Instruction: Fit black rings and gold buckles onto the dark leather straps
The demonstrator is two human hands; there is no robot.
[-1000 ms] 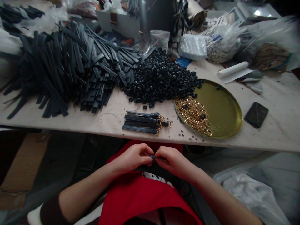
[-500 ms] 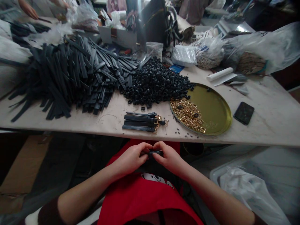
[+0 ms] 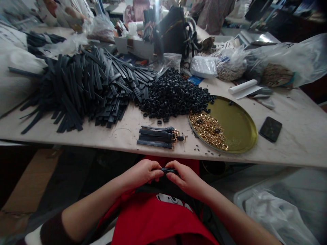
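Between my hands, just below the table's front edge, is a dark strap [image 3: 167,169], mostly covered by fingers. My left hand [image 3: 148,172] pinches its left end; my right hand [image 3: 182,175] is closed round the right part. Whether a buckle is on it I cannot make out. Beyond the hands, several black straps with gold buckles [image 3: 158,137] lie side by side near the edge. A heap of small black loops [image 3: 176,95] sits behind them. To its left spreads a large pile of loose black straps [image 3: 87,83]. Gold buckles [image 3: 208,126] fill the left part of a round gold tray [image 3: 240,126].
A dark phone-like slab [image 3: 270,129] lies right of the tray. Plastic-wrapped packs [image 3: 203,66], a white paper roll [image 3: 242,87] and a black bag [image 3: 170,34] stand farther back. A co-worker's arm [image 3: 51,6] shows at the far left. Small black scraps dot the table edge.
The view has shifted, so the table sits slightly lower and farther right. My hands have drawn a little apart at the fingertips, both still gripping the strap.
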